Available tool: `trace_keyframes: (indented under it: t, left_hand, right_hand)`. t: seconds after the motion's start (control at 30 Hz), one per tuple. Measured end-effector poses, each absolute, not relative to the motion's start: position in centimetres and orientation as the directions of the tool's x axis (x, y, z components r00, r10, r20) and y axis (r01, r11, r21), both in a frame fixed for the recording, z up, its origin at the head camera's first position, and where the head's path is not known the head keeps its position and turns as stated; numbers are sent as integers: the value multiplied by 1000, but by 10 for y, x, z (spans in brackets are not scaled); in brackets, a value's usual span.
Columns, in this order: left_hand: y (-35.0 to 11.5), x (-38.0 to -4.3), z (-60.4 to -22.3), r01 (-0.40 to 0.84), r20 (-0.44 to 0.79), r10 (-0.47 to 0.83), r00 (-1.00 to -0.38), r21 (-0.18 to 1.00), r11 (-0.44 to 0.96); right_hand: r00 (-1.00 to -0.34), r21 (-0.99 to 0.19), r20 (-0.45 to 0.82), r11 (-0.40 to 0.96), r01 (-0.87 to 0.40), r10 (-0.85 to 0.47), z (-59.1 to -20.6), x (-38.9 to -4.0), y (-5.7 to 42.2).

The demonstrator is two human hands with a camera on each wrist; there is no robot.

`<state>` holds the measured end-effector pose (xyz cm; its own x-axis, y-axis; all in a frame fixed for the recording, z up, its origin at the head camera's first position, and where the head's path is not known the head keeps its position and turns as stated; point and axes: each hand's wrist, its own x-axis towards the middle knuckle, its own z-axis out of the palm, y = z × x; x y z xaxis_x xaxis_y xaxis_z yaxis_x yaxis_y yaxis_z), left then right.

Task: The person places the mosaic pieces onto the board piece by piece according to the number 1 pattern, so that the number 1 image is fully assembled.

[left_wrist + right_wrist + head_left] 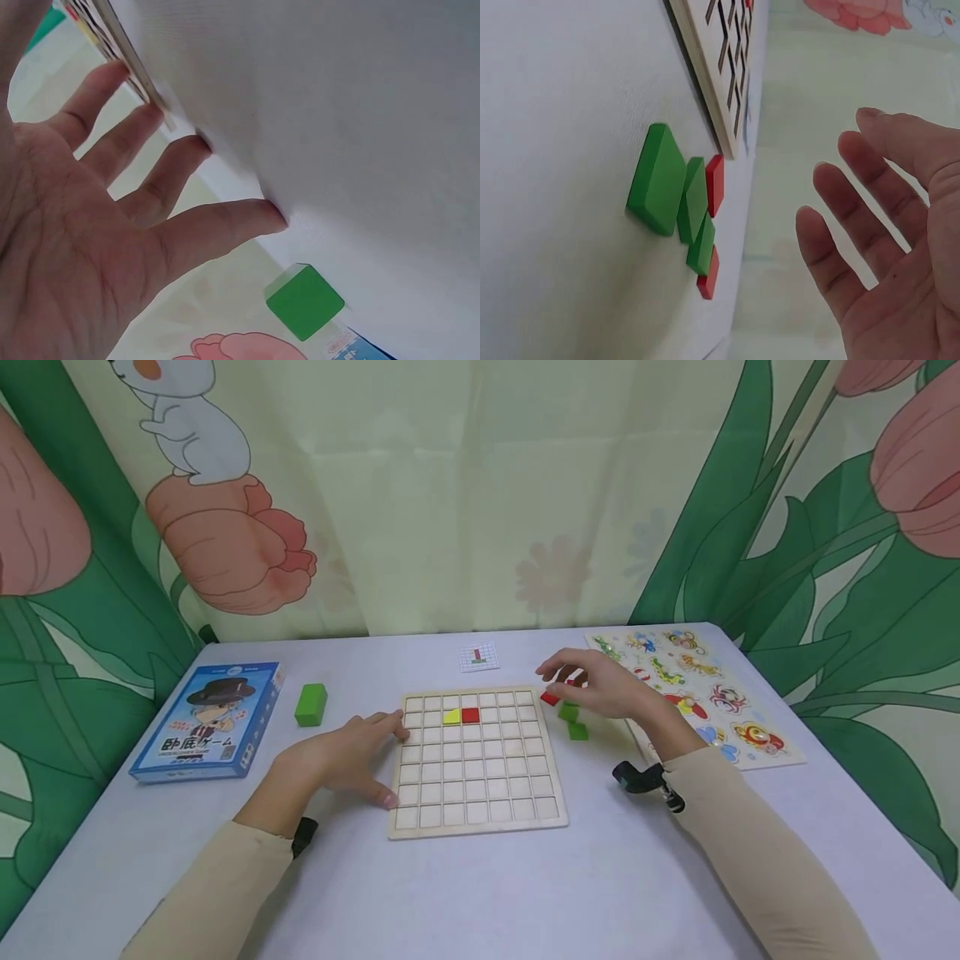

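- A blue box (206,718) is lying on the left of the tabletop (480,893), its cover showing a cartoon figure in a dark hat.
- A green block (311,705) is sitting just right of the box.
- A sheet of colourful animal pictures (701,687) is lying flat on the far right.
- A pale backdrop (420,527) is hanging behind the far edge, showing pink tulips, green leaves and, on the far left, a white cartoon animal.
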<state>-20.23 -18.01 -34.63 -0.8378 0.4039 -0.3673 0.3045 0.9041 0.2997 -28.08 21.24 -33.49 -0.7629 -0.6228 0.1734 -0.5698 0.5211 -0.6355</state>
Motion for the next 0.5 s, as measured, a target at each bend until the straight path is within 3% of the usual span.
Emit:
trace_keyframes:
  t: [0.5]
  left_hand:
    - [-178,-203,-344,298,-386,389,-836,276,914]
  right_hand:
    - [-814,-593,183,598,-539,-552,-339,-285,239]
